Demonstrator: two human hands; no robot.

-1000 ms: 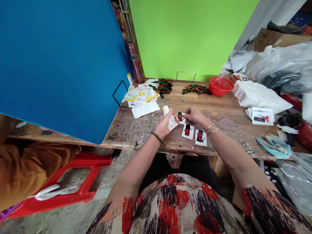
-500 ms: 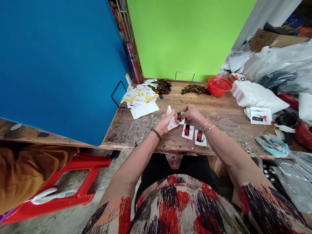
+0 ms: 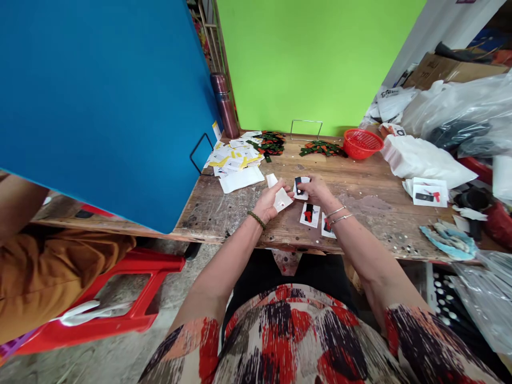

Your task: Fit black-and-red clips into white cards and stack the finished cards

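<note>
My left hand [image 3: 273, 202], with a dark bracelet at the wrist, holds white paper slips [image 3: 283, 200] between thumb and fingers. My right hand [image 3: 319, 192], two bangles on its wrist, has its fingers closed at a small black piece [image 3: 298, 184] lying over a white card. Two more white cards with black and red shapes lie nearer me: a middle card [image 3: 310, 215], and a right card [image 3: 327, 226] partly covered by my right wrist. Whether those shapes are printed or loose pieces is too small to tell.
Behind my hands are a heap of white and yellow papers [image 3: 236, 156], two piles of dark green and orange pieces [image 3: 270, 144], and a red basket [image 3: 363, 144]. A card stack [image 3: 430, 193] and plastic bags stand right. A blue panel [image 3: 104, 106] borders the left.
My right fingers have moved over the farthest card, where a black piece shows instead of the green and red one. The slips in my left hand are turned slightly.
</note>
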